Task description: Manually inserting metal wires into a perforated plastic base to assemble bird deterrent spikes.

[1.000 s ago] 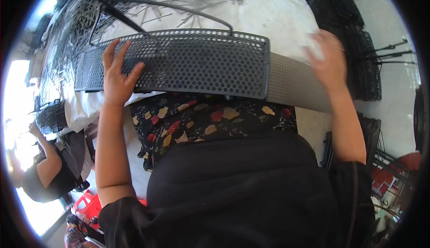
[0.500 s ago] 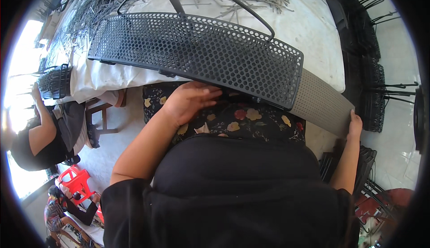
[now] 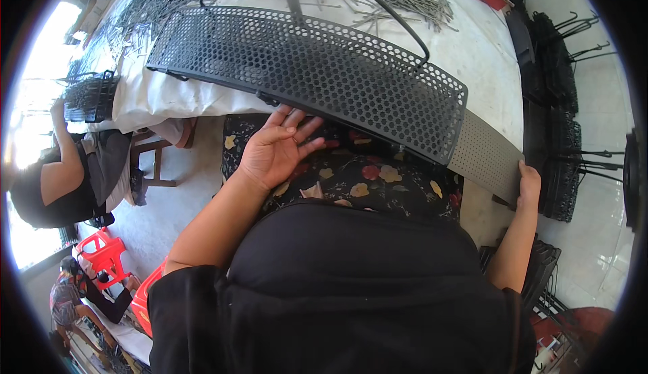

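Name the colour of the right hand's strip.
The strip is greyish tan, best seen in the head view.

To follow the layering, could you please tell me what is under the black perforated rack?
A grey perforated panel juts from under the rack at right, its outer end in the right hand. How far it continues beneath is hidden.

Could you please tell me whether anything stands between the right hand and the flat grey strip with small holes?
Nothing visible does: the right hand is directly on the outer end of the flat grey perforated strip. Further left, the long black honeycomb-holed panel hides the strip's other end.
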Tool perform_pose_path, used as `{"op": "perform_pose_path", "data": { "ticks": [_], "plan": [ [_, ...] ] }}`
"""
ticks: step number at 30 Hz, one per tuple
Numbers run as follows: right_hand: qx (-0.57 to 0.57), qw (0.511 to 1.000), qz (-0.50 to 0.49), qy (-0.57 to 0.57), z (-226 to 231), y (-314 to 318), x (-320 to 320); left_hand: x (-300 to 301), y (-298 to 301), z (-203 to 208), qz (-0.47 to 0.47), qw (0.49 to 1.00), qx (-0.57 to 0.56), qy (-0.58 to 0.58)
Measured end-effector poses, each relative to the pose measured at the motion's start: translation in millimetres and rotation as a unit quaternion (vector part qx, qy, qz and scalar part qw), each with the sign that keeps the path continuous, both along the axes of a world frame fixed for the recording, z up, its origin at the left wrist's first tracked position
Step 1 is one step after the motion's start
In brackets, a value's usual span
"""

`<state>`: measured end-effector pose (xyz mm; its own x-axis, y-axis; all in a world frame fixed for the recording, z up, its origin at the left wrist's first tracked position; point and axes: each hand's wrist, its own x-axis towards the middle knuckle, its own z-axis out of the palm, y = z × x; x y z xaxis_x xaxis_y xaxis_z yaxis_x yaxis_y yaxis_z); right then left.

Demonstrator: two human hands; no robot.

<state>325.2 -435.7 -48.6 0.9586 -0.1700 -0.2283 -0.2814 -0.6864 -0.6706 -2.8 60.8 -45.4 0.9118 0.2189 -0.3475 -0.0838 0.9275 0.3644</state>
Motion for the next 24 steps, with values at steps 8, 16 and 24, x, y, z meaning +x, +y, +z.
{"op": "perform_pose_path", "data": {
  "ticks": [8,16,24],
  "plan": [
    [0.163,0.982,0.090,0.023,-22,54,-35,-27,51,-12,0.051,0.921,0.265,0.282],
    [0.237,0.957,0.143,0.091,-19,172,-63,-28,102,7,0.056,0.908,0.288,0.299],
    [0.209,0.974,0.087,-0.006,-43,168,-62,-5,111,-26,0.128,0.978,0.050,0.156]
  ]
}}
